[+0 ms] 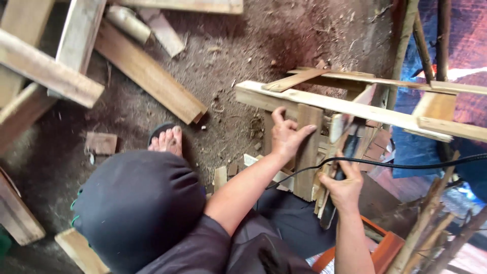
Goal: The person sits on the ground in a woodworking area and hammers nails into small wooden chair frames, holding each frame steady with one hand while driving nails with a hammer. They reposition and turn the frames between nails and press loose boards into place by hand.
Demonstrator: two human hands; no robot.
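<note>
Head view: left hand (pixel 285 136) presses flat on the upright plank (pixel 307 152), right hand (pixel 345 189) grips the corded power tool (pixel 341 167), mid-cut, needing steady bracing.

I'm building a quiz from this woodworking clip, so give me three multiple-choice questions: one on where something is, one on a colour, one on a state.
1. Where does the left hand rest?
A. On the upright board
B. On the dirt floor
C. On a knee

2. What colour is the cable crossing the right hand?
A. White
B. Black
C. Yellow

3. How is the right hand?
A. Open and empty
B. Closed around a dark tool
C. Flat on the long plank

Answers: A, its fingers lie against the upright board; B, the cable looks black; B, its fingers wrap the tool's body.
</note>
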